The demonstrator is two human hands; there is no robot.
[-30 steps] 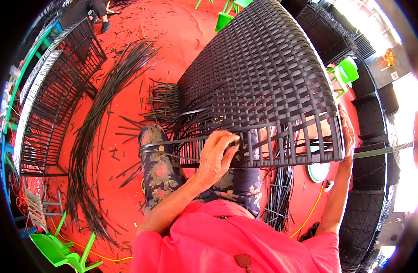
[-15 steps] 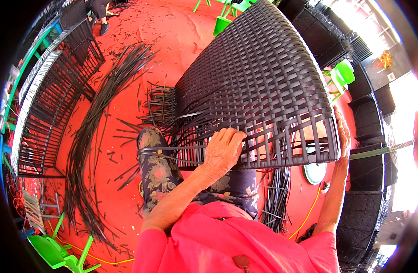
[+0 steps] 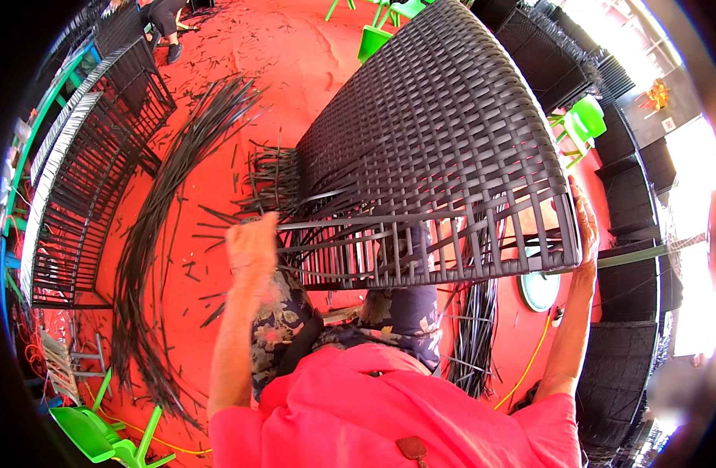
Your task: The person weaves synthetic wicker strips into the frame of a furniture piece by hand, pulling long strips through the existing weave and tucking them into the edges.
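Across my lap leans a large dark woven panel (image 3: 436, 117), closely woven above, with bare uprights along its lower edge. My left hand (image 3: 251, 246), slightly blurred, is closed at the panel's left side. From it a flat dark strip (image 3: 334, 223) runs taut to the right across the uprights. My right hand (image 3: 585, 226) grips the panel's right edge near its lower corner, its fingers along the outer side; the thumb is hidden. A bunch of loose strip ends (image 3: 272, 178) sticks out at the panel's left.
On the red floor (image 3: 295, 47) lies a long bundle of dark strips (image 3: 151, 203) at left, and another bundle (image 3: 473, 335) by my right leg. Slatted frames (image 3: 69, 226) stand far left. A round pale lid-like thing (image 3: 540, 290) and green chairs (image 3: 586, 121) are at right.
My left hand has moved left from the panel's middle to beyond its left side, drawing the strip out straight. My right hand stays on the right edge.
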